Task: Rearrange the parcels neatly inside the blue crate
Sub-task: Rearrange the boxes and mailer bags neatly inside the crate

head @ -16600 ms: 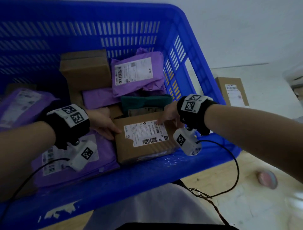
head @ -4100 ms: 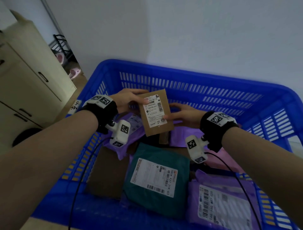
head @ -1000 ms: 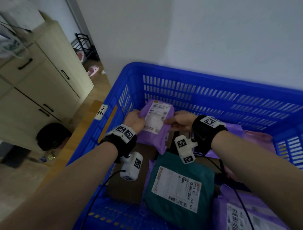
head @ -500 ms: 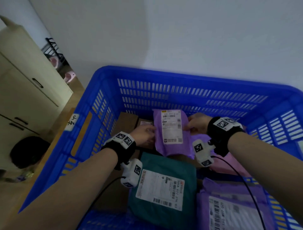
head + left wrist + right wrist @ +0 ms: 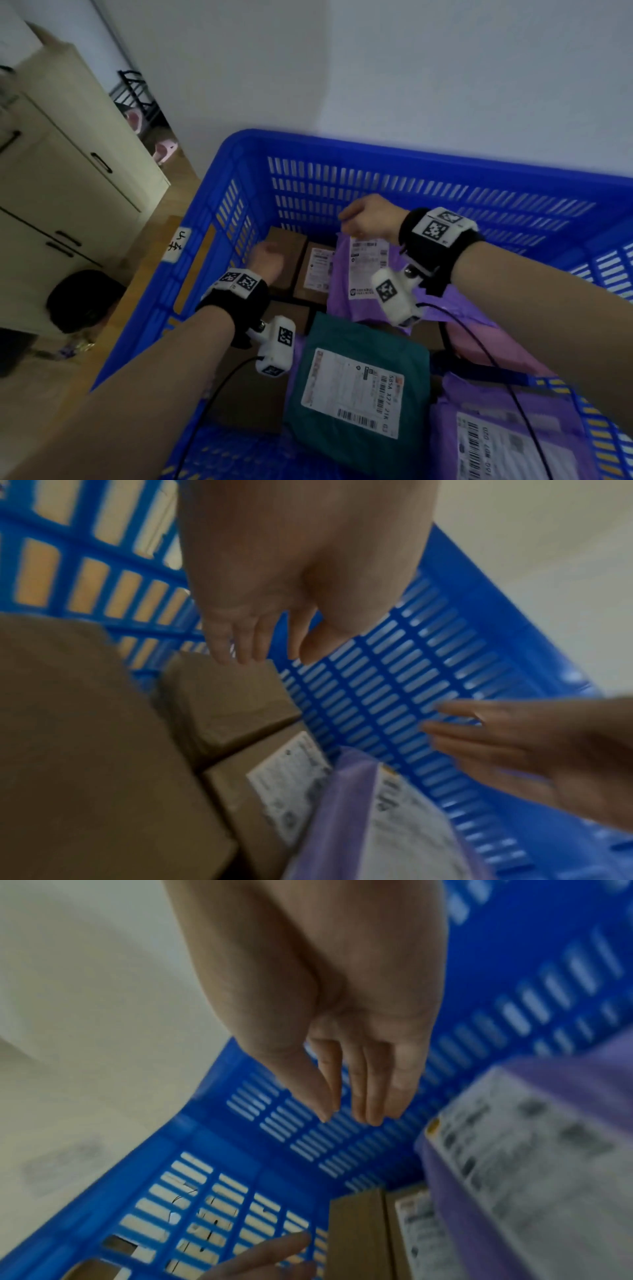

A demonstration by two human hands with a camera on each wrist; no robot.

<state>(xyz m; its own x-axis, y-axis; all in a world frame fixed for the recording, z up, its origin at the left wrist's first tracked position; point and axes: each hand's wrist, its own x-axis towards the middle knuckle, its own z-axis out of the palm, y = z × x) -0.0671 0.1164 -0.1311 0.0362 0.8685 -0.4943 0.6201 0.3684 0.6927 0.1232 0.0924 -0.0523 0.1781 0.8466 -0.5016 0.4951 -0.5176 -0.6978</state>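
The blue crate holds several parcels. A purple mailer with a white label lies against the far wall, partly over a labelled brown box, with a plain brown box to its left. My right hand hovers just above the mailer's top edge, fingers straight and empty. My left hand hangs over the plain brown box, fingers relaxed and holding nothing. A teal mailer lies nearer me, and another purple mailer at the front right.
A pink parcel lies under my right forearm. The crate's slotted walls close in the far and left sides. A cream cabinet and a dark round object stand to the left outside the crate.
Both hands have let go of the purple mailer, which now lies against the far wall. My right hand has lifted above its top edge and my left hand has drawn away to the left.
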